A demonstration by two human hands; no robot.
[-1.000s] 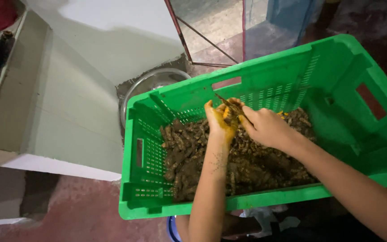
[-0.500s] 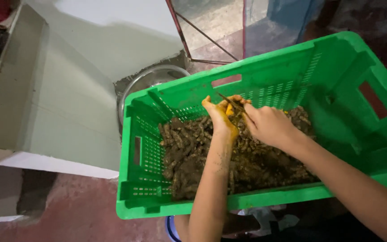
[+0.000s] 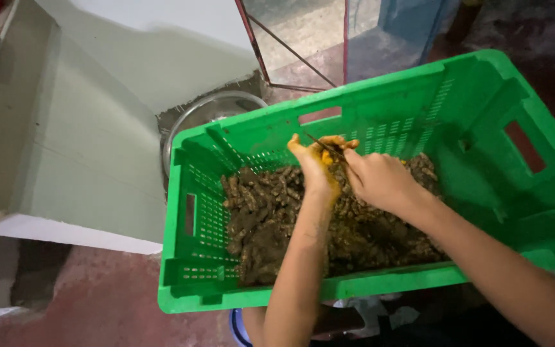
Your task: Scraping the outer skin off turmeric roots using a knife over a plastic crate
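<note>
Over a green slatted crate [image 3: 464,122], the left hand [image 3: 316,168], stained yellow, is pinching a small yellow-cut root piece [image 3: 326,156] between closed fingers. The right hand [image 3: 380,180] is gripping a thin dark blade [image 3: 324,145] and working it against that piece, just above the heap. The heap of muddy brown roots [image 3: 277,218] is covering most of the crate floor, so the greater part appears untrimmed. A metal basin [image 3: 216,110] is sitting just behind the crate's far wall, beside a pale green slab [image 3: 85,148]; the crate's high walls are hemming in both forearms.
</note>
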